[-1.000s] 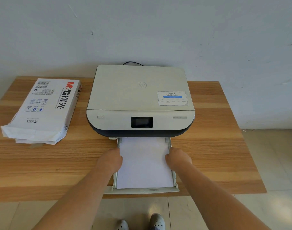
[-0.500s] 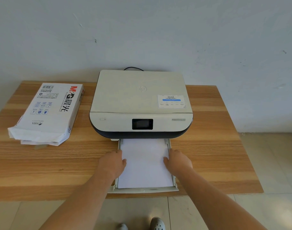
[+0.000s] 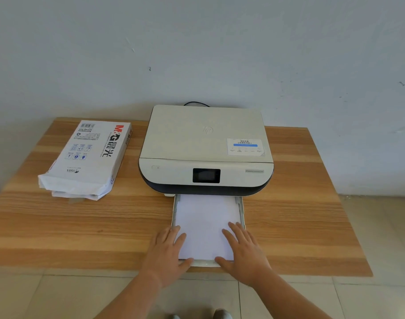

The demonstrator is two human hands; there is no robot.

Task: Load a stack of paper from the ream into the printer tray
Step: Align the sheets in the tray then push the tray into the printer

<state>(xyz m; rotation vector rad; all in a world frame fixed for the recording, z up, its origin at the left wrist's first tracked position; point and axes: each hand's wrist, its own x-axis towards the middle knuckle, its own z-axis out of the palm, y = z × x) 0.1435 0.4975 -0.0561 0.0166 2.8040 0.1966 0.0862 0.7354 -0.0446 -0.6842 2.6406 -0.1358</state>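
A cream printer (image 3: 206,146) sits at the back middle of the wooden table (image 3: 300,222). Its paper tray (image 3: 242,209) is pulled out toward me, and a white paper stack (image 3: 206,217) lies flat inside it. My left hand (image 3: 167,254) rests flat on the tray's near left corner, fingers spread over the paper's edge. My right hand (image 3: 244,252) lies flat on the near right corner, fingers on the sheets. Neither hand grips anything. The opened paper ream (image 3: 86,157), a white wrapper with red and black print, lies left of the printer.
A grey wall stands right behind the table. A black cable (image 3: 195,103) runs out behind the printer. The tray's front end overhangs the table's near edge above a tiled floor (image 3: 381,238). My shoes show at the bottom.
Both hands slid back along the tray's sides from near the printer to the tray's near corners, and now lie flat on the paper. My view rose and pulled back.
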